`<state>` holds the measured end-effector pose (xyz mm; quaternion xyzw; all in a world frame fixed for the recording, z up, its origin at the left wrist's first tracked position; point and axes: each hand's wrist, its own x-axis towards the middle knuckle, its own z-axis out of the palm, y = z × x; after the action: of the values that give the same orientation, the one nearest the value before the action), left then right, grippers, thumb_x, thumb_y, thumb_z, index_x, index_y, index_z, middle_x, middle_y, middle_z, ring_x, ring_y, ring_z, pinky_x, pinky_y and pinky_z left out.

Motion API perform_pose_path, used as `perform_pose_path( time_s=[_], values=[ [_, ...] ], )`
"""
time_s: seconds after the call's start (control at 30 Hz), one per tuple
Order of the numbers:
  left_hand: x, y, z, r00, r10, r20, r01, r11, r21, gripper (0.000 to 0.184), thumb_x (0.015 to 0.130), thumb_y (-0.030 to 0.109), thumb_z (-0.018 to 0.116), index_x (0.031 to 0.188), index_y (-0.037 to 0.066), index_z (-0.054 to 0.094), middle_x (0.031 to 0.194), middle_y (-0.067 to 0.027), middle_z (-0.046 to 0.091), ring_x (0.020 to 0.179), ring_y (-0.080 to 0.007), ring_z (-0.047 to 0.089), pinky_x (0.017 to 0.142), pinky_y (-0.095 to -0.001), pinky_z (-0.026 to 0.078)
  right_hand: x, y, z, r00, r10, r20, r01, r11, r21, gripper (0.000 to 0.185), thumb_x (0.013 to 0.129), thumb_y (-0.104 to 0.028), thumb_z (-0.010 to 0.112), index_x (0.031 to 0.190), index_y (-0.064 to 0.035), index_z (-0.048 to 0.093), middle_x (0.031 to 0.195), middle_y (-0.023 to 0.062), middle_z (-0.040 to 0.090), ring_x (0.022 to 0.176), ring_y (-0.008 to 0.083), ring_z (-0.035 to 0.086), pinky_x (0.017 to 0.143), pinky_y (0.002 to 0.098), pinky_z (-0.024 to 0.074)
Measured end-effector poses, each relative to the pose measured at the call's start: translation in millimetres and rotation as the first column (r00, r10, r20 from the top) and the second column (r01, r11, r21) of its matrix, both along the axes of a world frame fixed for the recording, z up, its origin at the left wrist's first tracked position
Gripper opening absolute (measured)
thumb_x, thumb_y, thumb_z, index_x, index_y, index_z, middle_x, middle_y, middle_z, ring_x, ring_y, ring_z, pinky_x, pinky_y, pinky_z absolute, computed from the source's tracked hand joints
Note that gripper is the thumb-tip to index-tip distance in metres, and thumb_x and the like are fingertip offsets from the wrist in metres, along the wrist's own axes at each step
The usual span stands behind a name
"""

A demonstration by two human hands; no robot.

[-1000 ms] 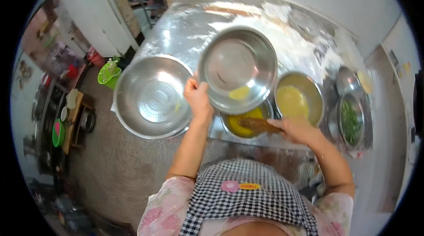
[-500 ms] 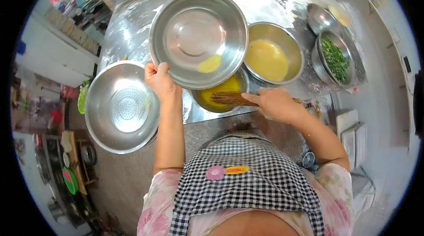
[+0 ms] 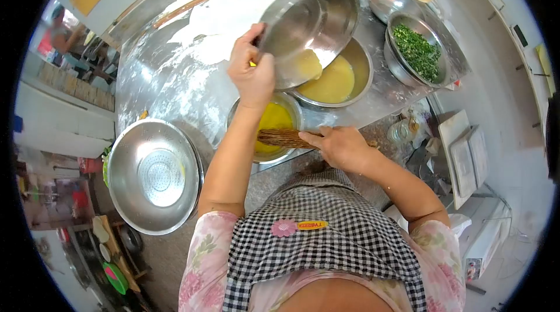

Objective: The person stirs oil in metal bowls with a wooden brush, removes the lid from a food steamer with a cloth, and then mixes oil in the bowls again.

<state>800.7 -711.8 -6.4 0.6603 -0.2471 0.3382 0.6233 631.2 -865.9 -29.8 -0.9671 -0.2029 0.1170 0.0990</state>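
Note:
My left hand (image 3: 252,70) grips the rim of a large steel bowl (image 3: 291,32), tilted toward the right, with a little yellow liquid pooled at its lower side. Under its edge stands a steel pot (image 3: 363,72) holding pale yellow liquid (image 3: 333,83). My right hand (image 3: 343,147) is closed round a brown bristle brush (image 3: 284,138), whose bristles lie over a smaller steel bowl (image 3: 296,112) of bright yellow liquid near the table edge. A perforated steel basin (image 3: 154,176) stands at the left.
Flour (image 3: 219,23) and a rolling pin (image 3: 188,8) lie on the metal table (image 3: 146,87). Chopped greens (image 3: 417,52) fill a bowl at the right, beside another steel bowl (image 3: 392,0). A person (image 3: 63,35) is in the far left background. Trays (image 3: 461,154) stand below right.
The large bowl in my left hand has gone from nearly level to a steep tilt and moved over the pot. The whole view has shifted. My right hand still holds the brush.

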Motion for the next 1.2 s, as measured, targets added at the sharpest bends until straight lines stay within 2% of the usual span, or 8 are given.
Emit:
perform_pose_path(
  time_s=[0.03,0.17,0.53,0.73,0.83,0.93,1.07,1.2],
  values=[
    [0.5,-7.2,2.6,0.992,-0.024,0.125,0.017,0.998,0.057,0.018,0.064,-0.009,0.054,0.061,0.001,0.039,0.107,-0.0208,0.066,0.105,-0.0322,0.063,0.086,-0.0346,0.049,-1.8,-1.0,-2.4,1.000,-0.013,0.006,0.013,1.000,0.015,0.052,0.083,-0.011,0.050,0.134,-0.0220,0.050,0.099,0.0158,0.062,0.084,0.0321,0.064,0.071,0.0428,0.0512],
    [-3.6,-23.7,3.4,0.964,-0.080,0.252,0.012,0.965,0.262,0.019,0.060,-0.011,0.056,0.059,0.001,0.041,0.106,-0.0165,0.067,0.107,-0.0384,0.062,0.080,-0.0359,0.054,-7.1,-3.9,-7.0,0.998,-0.052,0.019,0.051,0.998,0.040,0.051,0.084,-0.012,0.050,0.134,-0.0219,0.050,0.098,0.0158,0.062,0.083,0.0320,0.064,0.070,0.0423,0.0515],
    [-12.2,-38.4,-1.8,0.862,-0.220,0.456,0.014,0.911,0.413,0.021,0.058,-0.010,0.056,0.056,0.000,0.038,0.108,-0.0150,0.066,0.107,-0.0371,0.062,0.081,-0.0382,0.055,-8.9,-9.4,-11.5,0.992,-0.021,0.127,0.017,0.999,0.033,0.056,0.082,-0.017,0.058,0.136,-0.0249,0.048,0.105,0.0112,0.063,0.084,0.0292,0.065,0.072,0.0385,0.0526],
    [-12.6,-45.5,-5.9,0.841,-0.168,0.514,0.002,0.952,0.308,0.018,0.062,-0.006,0.059,0.057,0.002,0.043,0.106,-0.0118,0.067,0.104,-0.0332,0.063,0.082,-0.0393,0.054,-2.6,-10.8,-4.6,1.000,0.008,0.028,-0.009,0.998,0.055,0.062,0.078,-0.015,0.062,0.137,-0.0235,0.045,0.107,0.0137,0.061,0.083,0.0335,0.064,0.072,0.0432,0.0525],
    [-10.0,-43.7,-7.7,0.930,-0.068,0.361,0.003,0.984,0.178,0.018,0.063,-0.005,0.057,0.057,0.001,0.042,0.104,-0.0122,0.067,0.095,-0.0310,0.064,0.079,-0.0365,0.053,-1.0,-10.7,-1.8,0.999,0.001,-0.035,-0.001,1.000,-0.004,0.062,0.078,-0.015,0.063,0.137,-0.0235,0.045,0.103,0.0141,0.060,0.082,0.0344,0.063,0.073,0.0438,0.0521],
    [-4.5,-36.7,-17.1,0.995,0.054,-0.089,-0.066,0.988,-0.138,0.011,0.063,-0.005,0.054,0.061,0.002,0.046,0.102,-0.0142,0.066,0.084,-0.0278,0.063,0.075,-0.0343,0.050,-0.1,-7.9,5.0,0.998,-0.017,-0.059,0.018,1.000,0.013,0.064,0.075,-0.006,0.064,0.136,-0.0191,0.048,0.096,0.0123,0.060,0.082,0.0342,0.061,0.073,0.0431,0.0503],
    [0.8,-3.4,-22.7,0.667,-0.312,-0.676,-0.297,0.721,-0.626,0.017,0.070,-0.008,0.051,0.065,0.004,0.040,0.074,-0.0093,0.057,0.072,-0.0187,0.053,0.056,-0.0284,0.043,-0.8,-11.3,7.6,0.999,0.008,-0.045,-0.005,0.997,0.078,0.065,0.075,-0.004,0.063,0.136,-0.0187,0.047,0.095,0.0141,0.059,0.083,0.0356,0.060,0.074,0.0436,0.0485],
    [-37.4,63.3,16.9,0.640,-0.430,-0.636,-0.399,0.521,-0.754,0.017,0.073,-0.010,0.048,0.084,0.003,0.045,0.082,-0.0083,0.048,0.070,-0.0212,0.049,0.057,-0.0322,0.050,1.8,-15.7,8.6,0.997,0.035,-0.071,-0.027,0.993,0.116,0.063,0.078,-0.010,0.062,0.138,-0.0215,0.044,0.097,0.0155,0.059,0.086,0.0362,0.060,0.076,0.0448,0.0482]
  ],
)
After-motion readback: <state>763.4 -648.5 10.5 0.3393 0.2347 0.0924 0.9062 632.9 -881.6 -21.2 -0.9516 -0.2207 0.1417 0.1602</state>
